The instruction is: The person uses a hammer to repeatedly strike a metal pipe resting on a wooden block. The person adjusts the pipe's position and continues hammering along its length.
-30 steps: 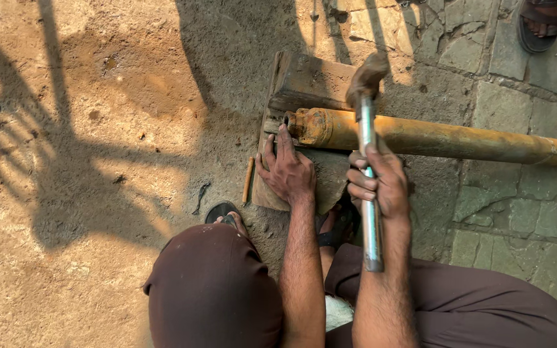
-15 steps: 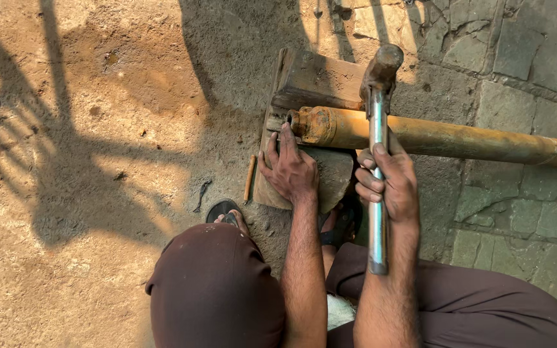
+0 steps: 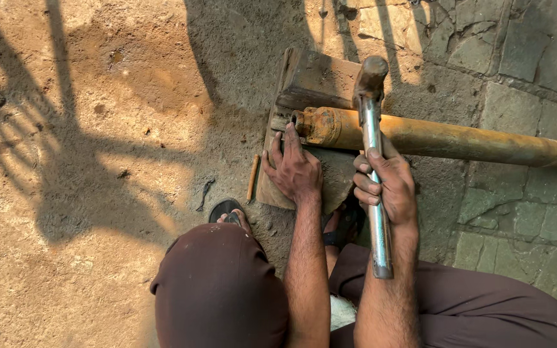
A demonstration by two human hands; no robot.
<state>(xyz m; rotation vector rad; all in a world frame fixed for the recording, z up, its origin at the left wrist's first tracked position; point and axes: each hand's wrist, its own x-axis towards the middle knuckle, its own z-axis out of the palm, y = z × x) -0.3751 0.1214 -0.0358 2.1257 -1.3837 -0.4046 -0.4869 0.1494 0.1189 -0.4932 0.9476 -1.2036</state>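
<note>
My right hand (image 3: pixel 385 187) grips the shiny metal handle of a hammer (image 3: pixel 370 122), whose rusty head is raised above a long yellow-brown steel pipe (image 3: pixel 459 142). The pipe lies across a worn wooden block (image 3: pixel 314 80) on the ground. My left hand (image 3: pixel 294 169) rests flat on the block beside the pipe's open left end (image 3: pixel 301 122), fingers reaching toward it. Whether the fingers hold a small part there is hidden.
I squat with brown trousers (image 3: pixel 220 290) and sandals (image 3: pixel 225 209). A small rusty rod (image 3: pixel 252 178) lies on the sandy ground left of the block. Cracked stone paving (image 3: pixel 517 58) lies to the right, with long shadows over the dirt.
The hammer has swung upward and away from me, its head now higher above the pipe. My left hand stays by the pipe's end.
</note>
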